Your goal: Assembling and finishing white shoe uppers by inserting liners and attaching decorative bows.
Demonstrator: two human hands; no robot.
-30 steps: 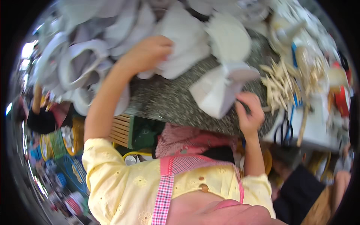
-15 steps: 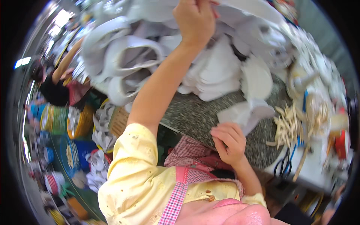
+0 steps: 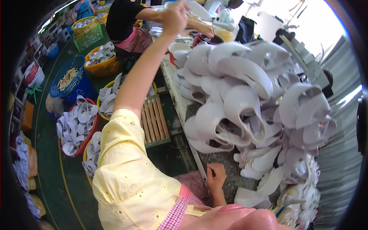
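Note:
My left arm reaches far forward, past the near end of the table. At the top of the view my left hand (image 3: 174, 19) is closed, with a white curved piece (image 3: 197, 10) pinched in it and partly hidden behind the fingers. My right hand (image 3: 216, 175) is curled into a loose fist at the table's near edge, and nothing shows in it. Beyond it rises a large heap of white visor-like pieces (image 3: 245, 103) with rounded openings. Flatter white pieces (image 3: 260, 163) are stacked beside the heap, and a loose white piece (image 3: 251, 197) lies nearer to me.
A co-worker's hand (image 3: 206, 30) is close to mine at the far table. To the left, a red basket (image 3: 93, 128), an orange basket (image 3: 111, 65) and a blue basket (image 3: 57, 92) stand on the green floor. A slatted wooden stool (image 3: 155, 119) is beside the table.
The view has swung leftward, showing more floor and baskets. My left hand has moved away from the heap toward the far table with the white curved piece. My right hand's fingers have curled in.

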